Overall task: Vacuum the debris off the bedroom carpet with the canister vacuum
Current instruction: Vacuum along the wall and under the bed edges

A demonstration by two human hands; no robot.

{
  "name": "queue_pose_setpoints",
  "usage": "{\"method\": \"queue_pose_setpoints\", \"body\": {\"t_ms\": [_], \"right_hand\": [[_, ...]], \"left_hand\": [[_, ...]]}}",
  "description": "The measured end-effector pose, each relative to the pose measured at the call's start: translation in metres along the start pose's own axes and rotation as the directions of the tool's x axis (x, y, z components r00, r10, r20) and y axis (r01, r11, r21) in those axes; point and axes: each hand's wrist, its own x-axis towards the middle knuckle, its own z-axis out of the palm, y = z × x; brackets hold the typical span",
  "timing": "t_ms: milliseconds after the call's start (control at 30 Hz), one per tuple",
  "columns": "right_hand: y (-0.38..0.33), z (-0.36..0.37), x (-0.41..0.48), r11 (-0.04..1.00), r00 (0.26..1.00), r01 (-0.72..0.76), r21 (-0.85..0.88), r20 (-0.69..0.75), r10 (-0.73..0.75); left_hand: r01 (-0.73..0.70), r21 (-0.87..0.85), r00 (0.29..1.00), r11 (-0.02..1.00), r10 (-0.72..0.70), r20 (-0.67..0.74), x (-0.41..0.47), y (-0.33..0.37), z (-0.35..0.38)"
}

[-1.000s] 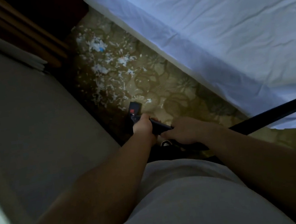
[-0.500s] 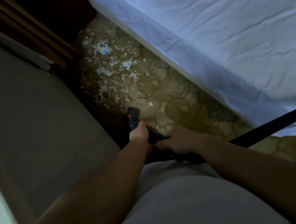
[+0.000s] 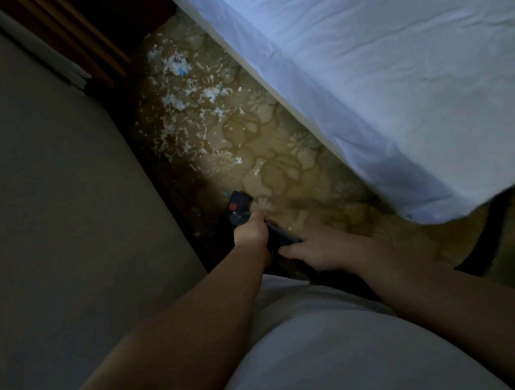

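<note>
A patterned tan carpet (image 3: 280, 148) runs between a wall and a bed. White shredded debris (image 3: 189, 106) is scattered over its far part, with a small blue bit among it. A black vacuum wand (image 3: 281, 238) points down at the carpet, and its head (image 3: 238, 203) with a red mark sits just short of the debris. My left hand (image 3: 251, 235) grips the wand nearer the head. My right hand (image 3: 322, 250) holds it just behind. A black hose (image 3: 489, 234) trails off to the right under the bed's corner.
A bed with a white sheet (image 3: 395, 69) fills the right side and overhangs the carpet. A grey wall (image 3: 44, 201) bounds the left. Dark wooden furniture (image 3: 84, 41) closes the far end. The carpet strip is narrow.
The view has shifted, so the bed's corner now shows at the right. The wand head and both hands sit slightly lower and farther from the debris. The grips are unchanged.
</note>
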Motion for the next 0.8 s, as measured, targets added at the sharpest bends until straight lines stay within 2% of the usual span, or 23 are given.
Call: {"method": "queue_pose_setpoints", "body": {"t_ms": [67,167,367,600,800], "right_hand": [[0.038,-0.002,-0.027,0.999,1.000,-0.013,-0.036,0.019,0.014],[0.083,-0.004,-0.067,0.997,0.997,-0.073,-0.001,0.040,0.073],[0.130,-0.005,-0.124,0.990,0.989,-0.144,0.006,0.009,0.144],[0.156,-0.010,-0.146,0.983,0.984,-0.181,-0.040,-0.007,0.180],[0.150,-0.001,-0.145,0.984,0.990,-0.142,-0.112,-0.002,0.143]], "left_hand": [[0.008,-0.020,1.000,1.000,-0.008,0.022,-0.036,-0.034,0.015],[0.030,-0.010,0.998,1.000,-0.029,0.058,-0.083,-0.075,0.033],[0.118,0.026,0.988,0.993,-0.120,0.101,-0.115,-0.130,0.059],[0.167,-0.031,0.975,0.985,-0.161,0.155,-0.125,-0.165,0.078],[0.155,-0.074,0.976,0.985,-0.141,0.167,-0.119,-0.171,0.068]]}}
